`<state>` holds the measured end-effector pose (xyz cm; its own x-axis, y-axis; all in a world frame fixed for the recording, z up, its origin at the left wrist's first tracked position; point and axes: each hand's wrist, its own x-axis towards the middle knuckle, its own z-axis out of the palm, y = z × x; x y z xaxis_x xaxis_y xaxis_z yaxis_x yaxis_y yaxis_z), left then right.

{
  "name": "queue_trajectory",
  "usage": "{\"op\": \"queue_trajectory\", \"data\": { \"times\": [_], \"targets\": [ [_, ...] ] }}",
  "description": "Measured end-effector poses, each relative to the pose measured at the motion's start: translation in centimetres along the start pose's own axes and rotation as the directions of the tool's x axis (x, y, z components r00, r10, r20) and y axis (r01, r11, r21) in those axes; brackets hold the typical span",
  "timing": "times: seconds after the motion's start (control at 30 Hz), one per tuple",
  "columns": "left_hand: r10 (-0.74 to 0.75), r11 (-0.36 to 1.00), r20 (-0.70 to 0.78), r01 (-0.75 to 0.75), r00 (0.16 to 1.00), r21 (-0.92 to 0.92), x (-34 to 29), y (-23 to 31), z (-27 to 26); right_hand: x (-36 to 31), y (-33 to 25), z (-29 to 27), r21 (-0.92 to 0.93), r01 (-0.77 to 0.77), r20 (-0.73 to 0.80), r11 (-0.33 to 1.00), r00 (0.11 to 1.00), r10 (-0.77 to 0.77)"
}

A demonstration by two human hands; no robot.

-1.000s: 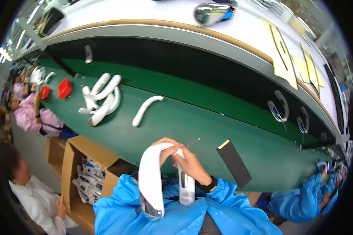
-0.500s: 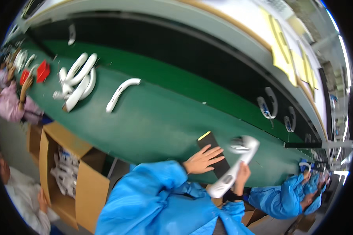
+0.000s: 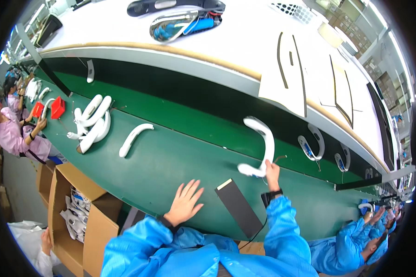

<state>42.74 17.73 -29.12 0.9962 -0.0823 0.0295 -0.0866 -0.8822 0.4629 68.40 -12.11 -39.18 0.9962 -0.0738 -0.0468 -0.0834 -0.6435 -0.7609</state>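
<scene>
From afar, I see my right hand (image 3: 272, 177) grip a white hook (image 3: 267, 138) over the counter (image 3: 166, 173); its long axis runs away from me, both ends pointing left. Any writing on it is too small to read. My left hand (image 3: 182, 207) spreads its fingers (image 3: 188, 189) wide.

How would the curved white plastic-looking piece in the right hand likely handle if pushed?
The curved white plastic-looking piece is probably stiff, keeping its bend beyond the grip of the right hand. It seems light, as that hand alone holds it. Its smooth surface might slide easily.
</scene>
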Motion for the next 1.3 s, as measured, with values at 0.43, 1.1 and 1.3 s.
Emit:
{"op": "queue_trajectory", "data": {
  "times": [0.43, 1.1, 1.3],
  "targets": [
    [-0.391, 0.898, -0.063, 0.365, 0.918, -0.247, -7.6, -0.8, -0.8, 16.5, 0.2, 15.1, 0.03, -0.133, 0.171, 0.991, 0.977, 0.126],
    [-0.025, 0.975, 0.382, 0.108, 0.924, -0.197, -7.0, -4.3, 3.9, -16.7, -4.5, 0.8, -0.115, 0.183, 0.279, 0.976, 0.949, -0.145],
    [-0.069, 0.976, 0.334, 0.133, 0.94, -0.171, -6.2, -5.0, 2.0, -19.0, 2.2, -10.1, -0.719, -0.021, 0.456, 0.695, 0.741, 0.494]
  ]
}}
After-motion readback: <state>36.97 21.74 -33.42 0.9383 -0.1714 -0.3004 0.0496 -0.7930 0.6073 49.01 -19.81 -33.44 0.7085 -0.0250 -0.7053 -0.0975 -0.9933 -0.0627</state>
